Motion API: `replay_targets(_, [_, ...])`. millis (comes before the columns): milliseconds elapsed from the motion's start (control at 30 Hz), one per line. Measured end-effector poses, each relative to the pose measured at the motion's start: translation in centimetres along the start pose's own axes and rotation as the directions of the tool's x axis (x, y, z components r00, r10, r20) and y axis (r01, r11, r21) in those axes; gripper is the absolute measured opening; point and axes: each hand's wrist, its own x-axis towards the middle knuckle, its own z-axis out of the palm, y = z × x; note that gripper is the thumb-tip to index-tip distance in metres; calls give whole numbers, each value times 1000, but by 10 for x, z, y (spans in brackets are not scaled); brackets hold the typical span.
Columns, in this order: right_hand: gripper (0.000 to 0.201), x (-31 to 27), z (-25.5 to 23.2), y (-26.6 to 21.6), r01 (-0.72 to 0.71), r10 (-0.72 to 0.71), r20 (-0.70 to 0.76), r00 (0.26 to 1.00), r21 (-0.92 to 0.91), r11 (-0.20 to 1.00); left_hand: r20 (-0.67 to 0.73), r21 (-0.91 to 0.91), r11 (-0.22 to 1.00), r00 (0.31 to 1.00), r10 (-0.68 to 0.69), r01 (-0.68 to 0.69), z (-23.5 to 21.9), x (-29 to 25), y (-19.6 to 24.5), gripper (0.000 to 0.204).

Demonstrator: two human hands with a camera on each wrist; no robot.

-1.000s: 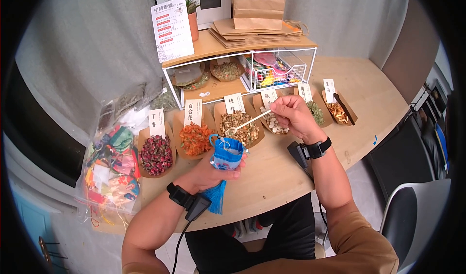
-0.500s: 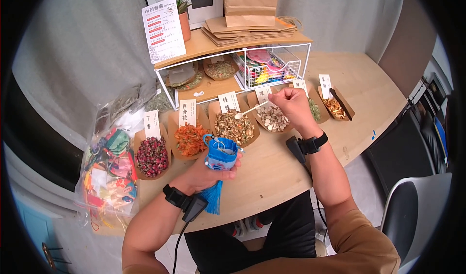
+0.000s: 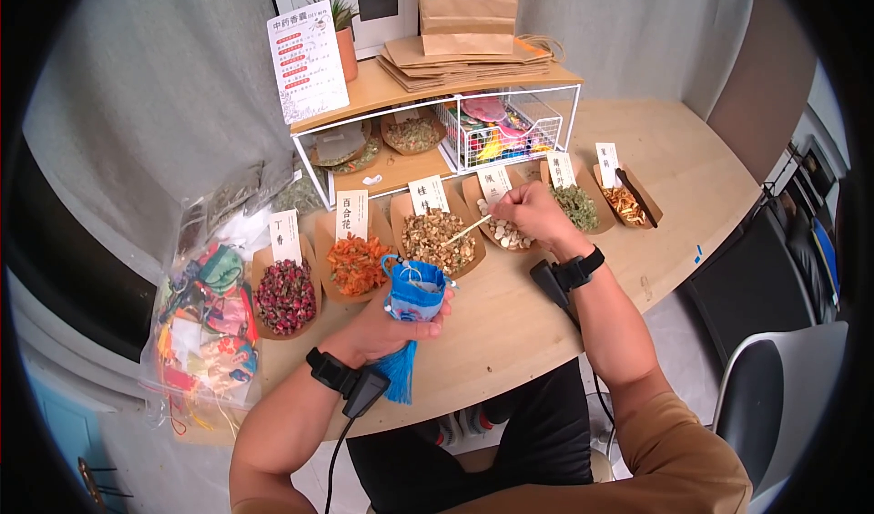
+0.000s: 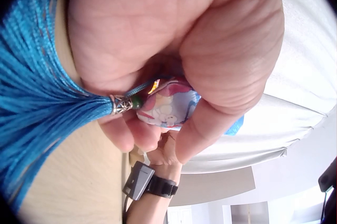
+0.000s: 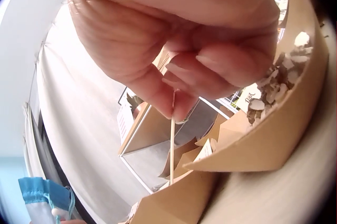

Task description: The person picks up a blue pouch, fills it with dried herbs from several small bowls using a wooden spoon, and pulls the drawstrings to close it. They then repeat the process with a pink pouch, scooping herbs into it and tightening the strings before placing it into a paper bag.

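My left hand (image 3: 381, 325) grips a small blue drawstring pouch (image 3: 417, 297) with its mouth upward, near the front of the table. A blue tassel (image 4: 47, 97) hangs from it, below a metal cap and a green bead. The thumb and fingers of my right hand (image 3: 539, 215) pinch the thin handle of a small pale spoon (image 3: 470, 230). The spoon slants down to the left into brown chopped herb pieces (image 3: 426, 234) in the third paper tray from the left. Its bowl is hidden among them. The right wrist view shows the thin handle (image 5: 172, 150) between the fingertips.
Trays of dried rosebuds (image 3: 286, 295), orange petals (image 3: 355, 264), pale slices (image 3: 506, 234), green leaves (image 3: 575, 208) and yellow-brown pieces (image 3: 626, 206) line the table. A plastic bag of colourful pouches (image 3: 214, 318) lies at left. Behind stands a shelf (image 3: 364, 104) with a wire basket (image 3: 510, 141).
My right hand has lowered, and the spoon's bowl, seen above the brown pieces before, has gone down into them. The left hand keeps its hold on the pouch. The head view has shifted slightly.
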Motion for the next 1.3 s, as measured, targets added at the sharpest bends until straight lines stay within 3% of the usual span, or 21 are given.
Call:
replay_targets(733, [23,7,-4,9,-24,24,3,1000,154,988,1,5,1000,1000,9,-9,3,0,2,50])
replay_targets(933, [28,6,-4,4,-100,101,8,995,205,974,8,6,1000,1000,5,-6,2,1,2,50])
replay_targets(1300, [28,-2,-8,-4,-36,-4,96,995,418,908,-13,21,1000,1000,-13,13,2,0,1,51])
